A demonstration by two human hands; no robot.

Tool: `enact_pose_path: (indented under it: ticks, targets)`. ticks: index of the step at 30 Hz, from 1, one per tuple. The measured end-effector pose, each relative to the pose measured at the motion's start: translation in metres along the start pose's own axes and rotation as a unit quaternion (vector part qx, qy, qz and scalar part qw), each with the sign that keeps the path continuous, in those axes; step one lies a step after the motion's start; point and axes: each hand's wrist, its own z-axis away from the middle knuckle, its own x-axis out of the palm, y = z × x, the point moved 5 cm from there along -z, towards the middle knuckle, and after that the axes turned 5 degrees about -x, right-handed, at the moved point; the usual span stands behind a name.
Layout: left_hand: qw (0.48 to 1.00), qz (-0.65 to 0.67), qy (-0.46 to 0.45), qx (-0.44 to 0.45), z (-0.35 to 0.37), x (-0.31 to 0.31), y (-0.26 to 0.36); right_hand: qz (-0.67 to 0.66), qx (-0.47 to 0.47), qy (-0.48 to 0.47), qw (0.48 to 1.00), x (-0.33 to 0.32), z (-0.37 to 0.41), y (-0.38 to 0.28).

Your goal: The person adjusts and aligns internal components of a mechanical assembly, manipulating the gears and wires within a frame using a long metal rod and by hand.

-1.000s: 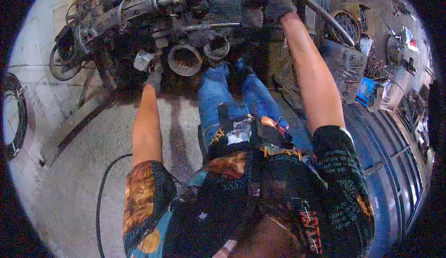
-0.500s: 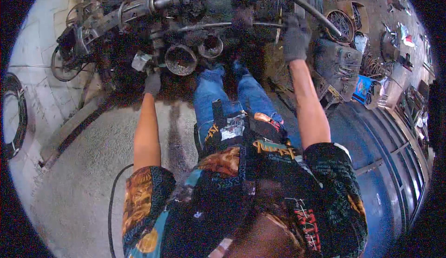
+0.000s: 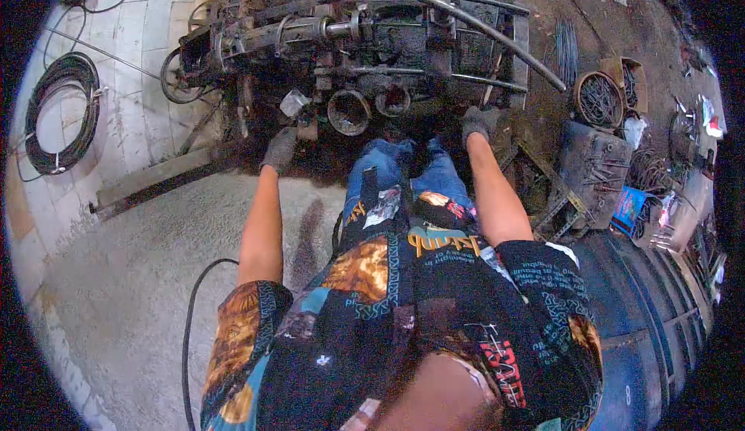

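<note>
My left hand, in a dark grey work glove, is just below and left of a small pale box-shaped piece at the front of a dark, greasy machine. Its fingers blend into the dark area there. Two round metal cups sit to the right of that piece. My right hand, gloved too, is low at the machine's front right, below a metal rail. A thin stick-like piece ends right above its fingers. I cannot tell whether the right hand grips it.
A long curved metal tube lies across the machine's top. To the right stand a round container of metal pieces, a grey metal box and a blue packet. A coiled black hose lies left, beside a floor beam.
The view has shifted, so the machine appears lower and further right. My right hand has come down and inward toward my body. My left hand is further from the pale piece.
</note>
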Motion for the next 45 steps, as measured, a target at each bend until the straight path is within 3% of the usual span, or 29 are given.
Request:
enact_pose_path:
  ticks: [2, 4, 7, 9, 12, 14, 15, 17, 18, 20, 21, 22, 24, 26, 27, 28, 30, 31, 33, 34, 35, 37, 38, 39, 40, 41, 42, 43, 45]
  targets:
    - [0.999, -0.032, 0.004, -0.002, 0.022, -0.019, 0.022, 0.024, 0.020, -0.016, 0.999, 0.006, -0.015, 0.032]
    - [0.998, -0.060, 0.009, -0.006, 0.029, -0.008, 0.019, 0.004, -0.091, -0.011, 0.996, 0.041, -0.043, 0.103]
    - [0.995, -0.055, 0.069, 0.038, 0.033, 0.020, 0.001, 0.049, -0.166, -0.005, 0.985, -0.016, 0.015, 0.015]
    - [0.999, 0.007, 0.048, -0.005, 0.061, 0.000, 0.032, -0.042, -0.144, 0.013, 0.989, -0.019, 0.022, 0.016]
    - [0.995, 0.055, 0.052, -0.062, 0.039, 0.057, -0.019, -0.028, -0.125, -0.081, 0.989, -0.033, 0.032, -0.003]
    - [0.999, 0.028, 0.035, -0.029, 0.060, 0.025, 0.018, -0.095, 0.106, -0.203, 0.969, -0.032, 0.041, 0.006]
    - [1.000, -0.002, 0.014, 0.003, 0.071, 0.012, 0.036, -0.098, 0.102, -0.202, 0.969, -0.040, 0.044, 0.006]
    - [0.999, 0.040, 0.027, 0.006, 0.062, 0.020, 0.017, 0.300, -0.149, -0.240, 0.911, -0.053, 0.051, -0.003]
    - [0.996, 0.082, 0.033, 0.006, 0.061, 0.013, 0.021, 0.298, -0.153, -0.235, 0.912, -0.058, 0.057, -0.007]
    - [0.996, 0.080, -0.004, -0.027, 0.069, -0.014, 0.044, -0.107, -0.170, -0.059, 0.978, -0.085, 0.062, -0.021]
    - [0.994, 0.076, -0.049, -0.067, 0.075, -0.030, 0.055, -0.108, -0.172, -0.058, 0.977, -0.086, 0.060, -0.015]
    - [0.994, 0.078, -0.045, -0.064, 0.063, -0.014, 0.035, -0.055, -0.210, -0.049, 0.975, -0.081, 0.051, 0.010]
    - [0.986, -0.017, 0.150, 0.077, 0.025, 0.009, -0.010, -0.004, -0.253, -0.038, 0.967, -0.096, 0.048, 0.017]
    - [0.988, -0.055, 0.137, 0.051, 0.021, -0.017, 0.002, 0.402, -0.364, -0.158, 0.825, -0.108, 0.068, 0.010]
    - [0.988, -0.095, 0.118, 0.024, 0.019, -0.024, 0.005, 0.403, -0.370, -0.154, 0.823, -0.113, 0.067, 0.019]
    - [0.988, -0.093, 0.124, 0.020, 0.023, -0.040, -0.001, 0.297, -0.360, -0.131, 0.875, -0.117, 0.062, 0.035]
    - [0.941, -0.056, 0.312, 0.118, 0.026, -0.065, -0.012, 0.080, -0.328, -0.075, 0.938, -0.117, 0.046, 0.075]
    - [0.938, -0.052, 0.321, 0.117, 0.053, -0.097, 0.033, -0.033, -0.306, -0.048, 0.950, -0.117, 0.040, 0.093]
    - [0.927, 0.244, 0.212, -0.190, 0.117, -0.182, 0.076, -0.148, -0.296, -0.020, 0.944, -0.140, 0.049, 0.083]
    - [0.858, 0.461, 0.220, -0.065, 0.097, -0.155, 0.038, -0.200, -0.183, -0.076, 0.960, -0.163, 0.067, 0.072]
    - [0.855, 0.462, 0.227, -0.063, 0.101, -0.164, 0.037, -0.249, -0.063, -0.134, 0.957, -0.177, 0.088, 0.064]
    - [0.850, 0.361, 0.384, 0.009, 0.127, -0.199, 0.030, -0.154, -0.024, -0.141, 0.978, -0.201, 0.113, 0.060]
    - [0.845, 0.368, 0.387, -0.001, 0.146, -0.215, 0.023, -0.145, -0.030, -0.148, 0.978, -0.218, 0.123, 0.067]
    - [0.812, 0.470, 0.347, -0.015, 0.156, -0.230, 0.014, 0.147, -0.197, -0.124, 0.961, -0.234, 0.129, 0.071]
    - [0.767, 0.565, 0.304, -0.025, 0.157, -0.238, 0.005, 0.419, -0.345, -0.083, 0.836, -0.239, 0.135, 0.062]
    - [0.761, 0.572, 0.305, -0.028, 0.153, -0.240, -0.013, 0.425, -0.352, -0.082, 0.830, -0.242, 0.151, 0.030]
    - [0.829, 0.315, 0.461, -0.022, 0.138, -0.235, -0.031, 0.146, -0.188, -0.058, 0.970, -0.252, 0.168, -0.006]
    - [0.817, 0.024, 0.576, -0.013, 0.140, -0.239, -0.037, -0.158, -0.004, -0.025, 0.987, -0.258, 0.190, -0.025]
    - [0.814, -0.032, 0.577, -0.062, 0.138, -0.261, -0.052, -0.156, -0.114, -0.043, 0.980, -0.263, 0.195, -0.040]
